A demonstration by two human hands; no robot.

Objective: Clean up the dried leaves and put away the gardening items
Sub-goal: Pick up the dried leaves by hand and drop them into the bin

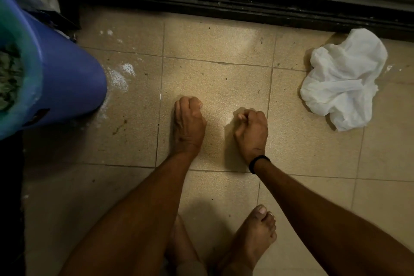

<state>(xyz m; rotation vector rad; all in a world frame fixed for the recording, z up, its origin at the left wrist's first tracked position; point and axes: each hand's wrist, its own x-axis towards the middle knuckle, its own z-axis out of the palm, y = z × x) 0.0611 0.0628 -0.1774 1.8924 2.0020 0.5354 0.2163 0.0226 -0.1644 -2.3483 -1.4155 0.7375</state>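
My left hand [189,123] and right hand [252,132] hover over the floor [215,74], fingers curled in, nothing visible inside; the dried leaves [9,78] lie in the blue bucket [67,78]; next, I think, 1 hand must open for the white bag [342,78].

Both arms bare, reaching forward and down, forearms roughly parallel, hands near each other but apart. Left hand [189,123] curled into fist, knuckles far, thumb tucked along right side of fingers; nothing visible in grasp. Right hand [252,130] also fisted, fingertips and thumb bunched at its far-left edge; nothing visible held. Black band [258,163] around right wrist. Bare right foot [253,237] near, toes pointing far.
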